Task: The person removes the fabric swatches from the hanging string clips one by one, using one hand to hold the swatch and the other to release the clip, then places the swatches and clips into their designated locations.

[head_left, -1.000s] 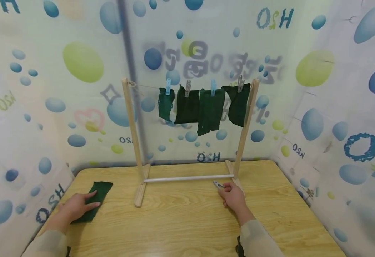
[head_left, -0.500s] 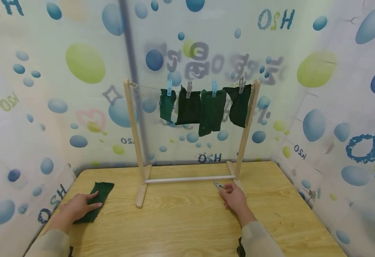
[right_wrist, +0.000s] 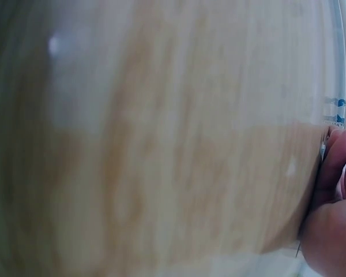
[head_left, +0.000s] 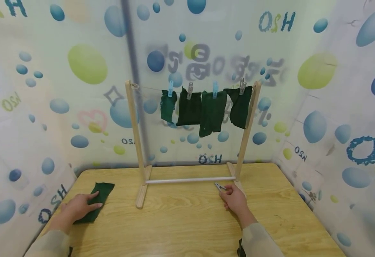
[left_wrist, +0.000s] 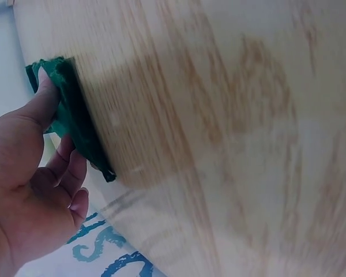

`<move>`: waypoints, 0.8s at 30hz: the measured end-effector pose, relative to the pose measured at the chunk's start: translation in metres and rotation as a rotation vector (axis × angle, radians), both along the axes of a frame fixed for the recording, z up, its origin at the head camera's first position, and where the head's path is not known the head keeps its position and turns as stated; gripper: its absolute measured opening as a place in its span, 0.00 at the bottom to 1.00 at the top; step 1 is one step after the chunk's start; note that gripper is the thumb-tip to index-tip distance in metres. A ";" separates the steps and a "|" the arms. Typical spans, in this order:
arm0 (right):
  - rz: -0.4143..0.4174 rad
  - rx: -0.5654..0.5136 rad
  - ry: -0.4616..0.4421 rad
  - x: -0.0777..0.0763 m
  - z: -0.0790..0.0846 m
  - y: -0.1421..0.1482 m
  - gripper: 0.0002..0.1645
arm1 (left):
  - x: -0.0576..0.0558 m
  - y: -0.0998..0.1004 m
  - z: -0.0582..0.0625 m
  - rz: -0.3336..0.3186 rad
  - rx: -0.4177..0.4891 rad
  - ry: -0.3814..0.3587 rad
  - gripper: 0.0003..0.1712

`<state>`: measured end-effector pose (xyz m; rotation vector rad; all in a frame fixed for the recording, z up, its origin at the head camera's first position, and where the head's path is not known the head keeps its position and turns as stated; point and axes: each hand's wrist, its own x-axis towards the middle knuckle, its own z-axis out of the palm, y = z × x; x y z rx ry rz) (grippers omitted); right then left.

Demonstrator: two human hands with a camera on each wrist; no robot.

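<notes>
At the table's left side, my left hand (head_left: 78, 207) holds a dark green cloth (head_left: 102, 191) against the wood. In the left wrist view the thumb lies over the cloth (left_wrist: 81, 124) while the other fingers bend in beside and behind it. My right hand (head_left: 234, 200) pinches a grey clothespin (head_left: 219, 186) low over the table, near the right foot of a small wooden drying rack (head_left: 135, 132). From the right wrist, only curled fingers (right_wrist: 334, 167) show at the right edge, with the clothespin mostly hidden.
Several dark green cloths (head_left: 212, 112) hang on the rack's string, pegged with blue clothespins (head_left: 215, 90) and grey clothespins (head_left: 190, 91). A white rod (head_left: 190, 180) joins the rack's feet. The wooden table (head_left: 174, 221) meets a printed curtain (head_left: 88, 117) at the back and sides.
The whole head view has shifted slightly down and to the right. Both hands keep their places on the table, with the cloth and the clothespin as before.
</notes>
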<state>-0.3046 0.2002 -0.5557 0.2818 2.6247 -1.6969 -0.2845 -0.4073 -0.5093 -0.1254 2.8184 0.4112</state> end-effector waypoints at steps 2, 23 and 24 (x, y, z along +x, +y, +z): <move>0.002 0.000 0.000 0.001 0.000 -0.001 0.23 | 0.000 0.000 -0.001 -0.001 -0.010 0.000 0.60; 0.021 -0.091 0.017 0.002 0.000 0.002 0.33 | 0.008 -0.005 -0.002 -0.021 0.081 0.090 0.57; 0.023 -0.108 0.017 0.003 0.002 0.004 0.34 | 0.008 -0.004 -0.002 -0.028 0.099 0.109 0.55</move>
